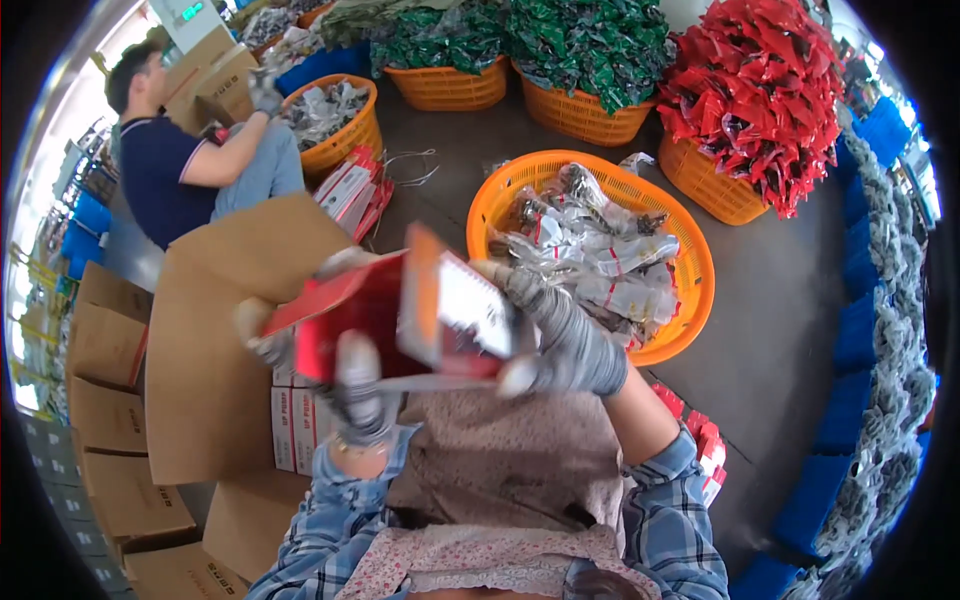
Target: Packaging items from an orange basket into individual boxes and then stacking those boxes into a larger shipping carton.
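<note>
Between my two gloved hands, above my lap, is a red and white cardboard box [375,325], blurred by motion. Its flaps stand up, so the near end looks unclosed. My left hand [362,395] grips the box's left side, with the thumb on the near face. My right hand [575,335] holds its right end, fingers along the top edge and thumb below. What the box contains is hidden. Just beyond my right hand stands an orange plastic basket [700,290] with several parts in clear bags [625,260].
At my left a large open carton [205,350] holds white and red boxes [293,430]. Flattened red boxes [705,440] lie at my right. Orange baskets heaped with green bags [590,50] and red bags [755,90] stand ahead. A co-worker [185,150] sits at far left. Blue bins [845,400] line the right.
</note>
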A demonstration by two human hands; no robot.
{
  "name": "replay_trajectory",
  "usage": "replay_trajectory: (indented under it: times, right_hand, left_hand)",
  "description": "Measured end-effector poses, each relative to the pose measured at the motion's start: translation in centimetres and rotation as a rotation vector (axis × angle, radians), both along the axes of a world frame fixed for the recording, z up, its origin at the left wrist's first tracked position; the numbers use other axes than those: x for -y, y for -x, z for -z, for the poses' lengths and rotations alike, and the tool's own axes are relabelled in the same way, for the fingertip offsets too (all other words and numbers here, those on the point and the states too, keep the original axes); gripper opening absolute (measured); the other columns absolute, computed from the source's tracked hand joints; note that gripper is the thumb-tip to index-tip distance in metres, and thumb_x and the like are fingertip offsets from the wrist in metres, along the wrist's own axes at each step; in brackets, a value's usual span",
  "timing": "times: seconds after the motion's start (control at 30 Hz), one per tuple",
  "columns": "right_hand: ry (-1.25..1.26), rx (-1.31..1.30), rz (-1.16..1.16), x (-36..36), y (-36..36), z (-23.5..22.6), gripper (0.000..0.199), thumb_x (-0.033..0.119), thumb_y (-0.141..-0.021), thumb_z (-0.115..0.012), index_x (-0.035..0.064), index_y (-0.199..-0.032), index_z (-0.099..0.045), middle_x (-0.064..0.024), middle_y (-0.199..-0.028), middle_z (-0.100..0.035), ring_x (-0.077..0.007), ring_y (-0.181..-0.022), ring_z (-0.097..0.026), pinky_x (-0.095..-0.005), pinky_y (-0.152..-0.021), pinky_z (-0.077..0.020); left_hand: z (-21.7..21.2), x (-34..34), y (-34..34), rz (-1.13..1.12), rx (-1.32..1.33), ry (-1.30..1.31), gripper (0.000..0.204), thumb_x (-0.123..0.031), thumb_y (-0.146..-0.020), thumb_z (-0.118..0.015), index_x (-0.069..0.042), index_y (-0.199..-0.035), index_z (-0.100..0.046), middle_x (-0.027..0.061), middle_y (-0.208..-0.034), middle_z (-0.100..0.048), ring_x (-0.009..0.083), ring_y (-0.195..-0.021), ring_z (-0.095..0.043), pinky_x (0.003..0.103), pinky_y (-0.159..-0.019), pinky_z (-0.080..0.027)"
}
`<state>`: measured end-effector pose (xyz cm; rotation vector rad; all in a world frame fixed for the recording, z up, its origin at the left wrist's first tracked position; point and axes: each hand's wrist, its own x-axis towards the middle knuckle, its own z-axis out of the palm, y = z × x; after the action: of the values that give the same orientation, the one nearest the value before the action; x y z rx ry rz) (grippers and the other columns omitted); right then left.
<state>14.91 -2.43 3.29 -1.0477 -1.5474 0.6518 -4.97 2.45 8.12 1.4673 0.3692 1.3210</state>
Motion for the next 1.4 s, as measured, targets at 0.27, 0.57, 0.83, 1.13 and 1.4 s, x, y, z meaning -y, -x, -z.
replay_trajectory:
  times: [0.27,0.57,0.83,1.13,1.4]
  right_hand:
    - [0.798,0.635,0.945,-12.4,-24.2,26.1,0.049,0.024,-0.082,-0.055,0.0067,-0.127,-0.049,-0.0227,-0.124,-0.051,-0.0372,-0.111,-0.052,-0.0445,-0.095,-0.0413]
    - [0.849,1.004,0.900,-15.7,-29.9,32.6,0.037,0.029,-0.082,-0.052,0.0063,-0.110,-0.060,-0.0219,-0.122,-0.053,-0.0381,-0.106,-0.054,-0.0469,-0.089,-0.0436]
    - [0.389,-0.569,0.655,0.9,-23.7,21.0,0.030,0.032,-0.089,-0.060,0.0077,-0.106,-0.063,-0.0036,-0.091,-0.067,-0.0144,-0.078,-0.062,-0.0288,-0.065,-0.0476]
    - [0.172,-0.576,0.752,16.4,-12.4,3.0,0.024,0.026,-0.086,-0.066,0.0050,-0.097,-0.059,-0.0004,-0.082,-0.061,-0.0079,-0.071,-0.056,-0.0235,-0.064,-0.0476]
    - [0.047,1.043,0.779,19.7,-3.6,-20.4,0.023,0.024,-0.083,-0.067,0.0019,-0.088,-0.063,-0.0140,-0.076,-0.062,-0.0257,-0.066,-0.058,-0.0326,-0.062,-0.0465]
  left_hand:
    - [7.4,-7.3,9.7,0.222,0.225,0.236,0.062,-0.045,-0.090,-0.047,-0.004,-0.135,-0.033,0.0165,-0.129,-0.045,0.0318,-0.111,-0.051,0.050,-0.097,-0.040]
    - [6.6,-6.6,4.2,-0.093,0.256,0.092,0.053,-0.043,-0.089,-0.051,-0.013,-0.131,-0.036,0.0183,-0.133,-0.041,0.0335,-0.101,-0.056,0.056,-0.090,-0.043]
    - [-2.3,-5.0,-5.2,-0.438,-0.024,-0.037,0.069,-0.037,-0.086,-0.055,-0.009,-0.143,-0.027,0.0185,-0.138,-0.038,0.0298,-0.126,-0.040,0.046,-0.105,-0.035]
    - [-3.9,-1.3,-4.7,-0.103,-0.018,-0.156,0.068,-0.020,-0.076,-0.071,-0.003,-0.133,-0.038,0.0144,-0.119,-0.049,0.0237,-0.109,-0.052,0.037,-0.092,-0.045]
    - [-3.0,2.0,-6.1,-0.173,-0.068,-0.450,0.064,-0.020,-0.071,-0.077,-0.002,-0.123,-0.045,0.0141,-0.115,-0.052,0.0268,-0.102,-0.056,0.036,-0.088,-0.047]
